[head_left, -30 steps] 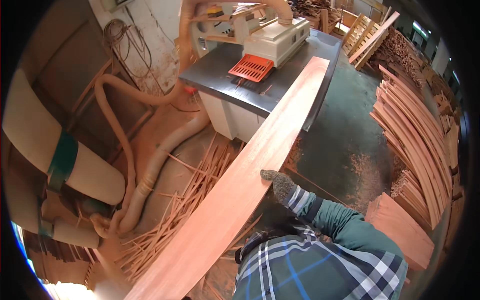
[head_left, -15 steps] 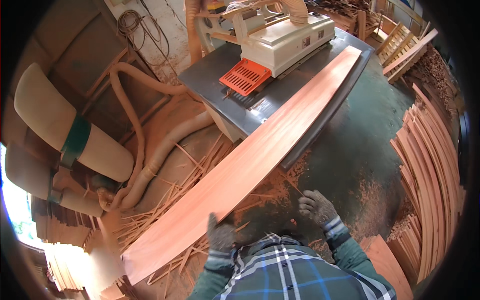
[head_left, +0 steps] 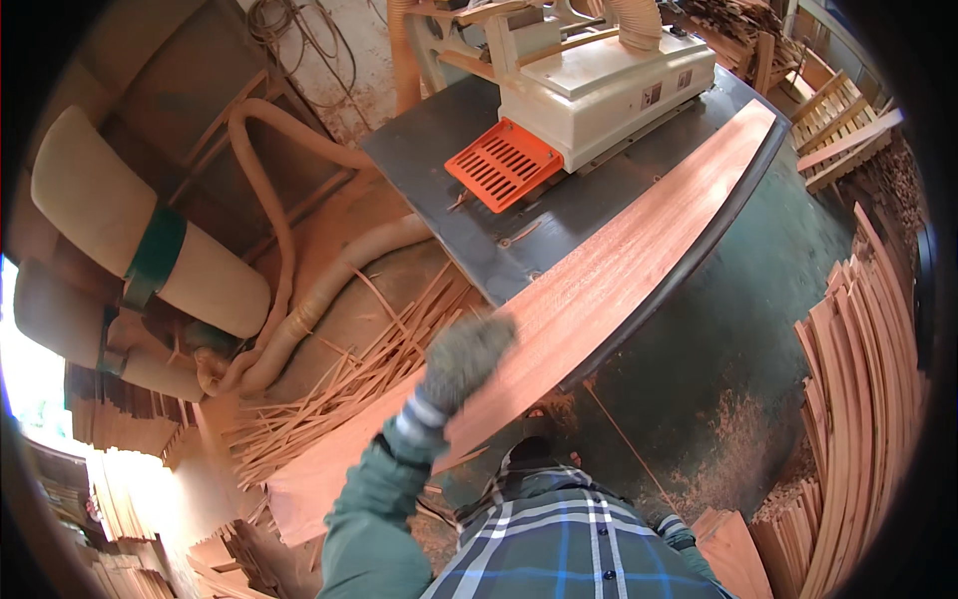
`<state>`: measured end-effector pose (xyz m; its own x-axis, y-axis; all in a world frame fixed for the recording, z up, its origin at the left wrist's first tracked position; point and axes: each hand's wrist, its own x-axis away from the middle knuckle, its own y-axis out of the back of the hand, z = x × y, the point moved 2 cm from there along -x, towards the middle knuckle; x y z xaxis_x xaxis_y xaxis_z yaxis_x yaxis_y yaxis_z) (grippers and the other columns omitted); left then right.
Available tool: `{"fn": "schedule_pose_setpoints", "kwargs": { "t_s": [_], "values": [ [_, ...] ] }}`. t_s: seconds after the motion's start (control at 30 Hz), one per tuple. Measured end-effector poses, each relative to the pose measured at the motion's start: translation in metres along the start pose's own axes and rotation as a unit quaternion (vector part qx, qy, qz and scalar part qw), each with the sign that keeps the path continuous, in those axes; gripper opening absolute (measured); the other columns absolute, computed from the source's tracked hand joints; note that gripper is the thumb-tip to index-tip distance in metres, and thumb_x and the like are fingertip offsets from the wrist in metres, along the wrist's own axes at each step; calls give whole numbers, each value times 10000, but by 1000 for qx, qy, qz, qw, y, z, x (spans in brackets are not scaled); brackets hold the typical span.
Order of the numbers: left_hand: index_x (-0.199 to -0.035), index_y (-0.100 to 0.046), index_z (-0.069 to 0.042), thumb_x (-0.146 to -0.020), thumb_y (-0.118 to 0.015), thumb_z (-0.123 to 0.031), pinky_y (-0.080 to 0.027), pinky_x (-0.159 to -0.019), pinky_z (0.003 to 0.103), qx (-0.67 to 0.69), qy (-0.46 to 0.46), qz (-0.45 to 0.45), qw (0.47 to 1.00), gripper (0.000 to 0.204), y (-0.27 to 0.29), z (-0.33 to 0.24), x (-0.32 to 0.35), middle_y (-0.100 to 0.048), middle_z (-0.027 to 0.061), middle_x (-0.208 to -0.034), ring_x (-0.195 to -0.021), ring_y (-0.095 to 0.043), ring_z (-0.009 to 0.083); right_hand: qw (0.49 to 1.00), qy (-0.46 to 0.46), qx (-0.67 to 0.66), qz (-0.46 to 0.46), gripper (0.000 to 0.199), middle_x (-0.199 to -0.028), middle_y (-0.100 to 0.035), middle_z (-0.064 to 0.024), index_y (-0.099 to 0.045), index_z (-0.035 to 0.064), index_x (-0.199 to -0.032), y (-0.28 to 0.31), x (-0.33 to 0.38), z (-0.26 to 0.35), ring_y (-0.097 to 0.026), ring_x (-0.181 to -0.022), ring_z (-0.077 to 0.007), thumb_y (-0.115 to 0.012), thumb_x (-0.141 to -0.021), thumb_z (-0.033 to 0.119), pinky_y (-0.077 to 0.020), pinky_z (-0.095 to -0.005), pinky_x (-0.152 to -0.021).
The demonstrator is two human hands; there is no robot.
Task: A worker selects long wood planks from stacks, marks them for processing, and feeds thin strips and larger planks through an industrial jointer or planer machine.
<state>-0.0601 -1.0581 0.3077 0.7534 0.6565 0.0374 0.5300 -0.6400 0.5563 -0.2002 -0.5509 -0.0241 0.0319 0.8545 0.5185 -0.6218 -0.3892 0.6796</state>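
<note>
A long, wide reddish plank point(head_left: 619, 275) lies across the near edge of the machine's dark table, its near end sticking out past the table at lower left. My gloved left hand point(head_left: 467, 361) is over the plank's middle, smeared by motion, so its fingers cannot be made out. Low at my right side, my right hand point(head_left: 670, 518) is mostly hidden beyond its striped cuff. A thin wood strip point(head_left: 629, 439) slants from that hand toward the table's near corner.
The cream machine point(head_left: 609, 110) has an orange slotted guard point(head_left: 504, 165). Dust hoses point(head_left: 344, 275) and bags point(head_left: 95, 185) stand left, above loose offcut strips point(head_left: 369, 369). Stacked boards point(head_left: 863, 399) rise at right; another board point(head_left: 733, 554) is near my right arm. A slatted pallet point(head_left: 838, 125) is far right.
My left hand has moved from the plank's near edge up over its face. My right hand has dropped back toward my side with the strip. The view has shifted, and the plank has turned slightly.
</note>
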Motion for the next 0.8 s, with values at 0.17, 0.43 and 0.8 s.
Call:
{"fn": "schedule_pose_setpoints", "kwargs": {
  "t_s": [0.17, 0.43, 0.8],
  "values": [
    [-1240, -585, -58, -859, -600, -296, -404, -1034, 410, -189, 126, -243, 943, 449, 14, 133, -175, -575, 208, -1257, -1187, -531, 346, 998, -54, -18, -14, 249, -850, -669, -208, -656, 58, -828, 14, -21, -8, -649, -771, -371, -531, -868, 270, -500, -474, -677],
    [-1431, -397, -181, -846, -577, -297, -72, -1176, 517, -277, 179, -247, 911, 623, 1, 141, -260, -340, 160, -1485, -1424, -184, 379, 984, -158, -43, -66, 257, -866, -669, -209, -659, 58, -841, 43, -14, -44, -647, -801, -375, -519, -872, 272, -501, -472, -702],
    [-885, -737, -101, -847, -509, -279, -485, -801, 471, -432, 97, -202, 874, 291, 100, 201, -165, -695, 129, -943, -938, -637, 359, 975, -179, -96, -87, 270, -889, -669, -212, -663, 57, -859, 49, -21, -107, -644, -843, -381, -504, -877, 274, -503, -470, -735]
  ]
}}
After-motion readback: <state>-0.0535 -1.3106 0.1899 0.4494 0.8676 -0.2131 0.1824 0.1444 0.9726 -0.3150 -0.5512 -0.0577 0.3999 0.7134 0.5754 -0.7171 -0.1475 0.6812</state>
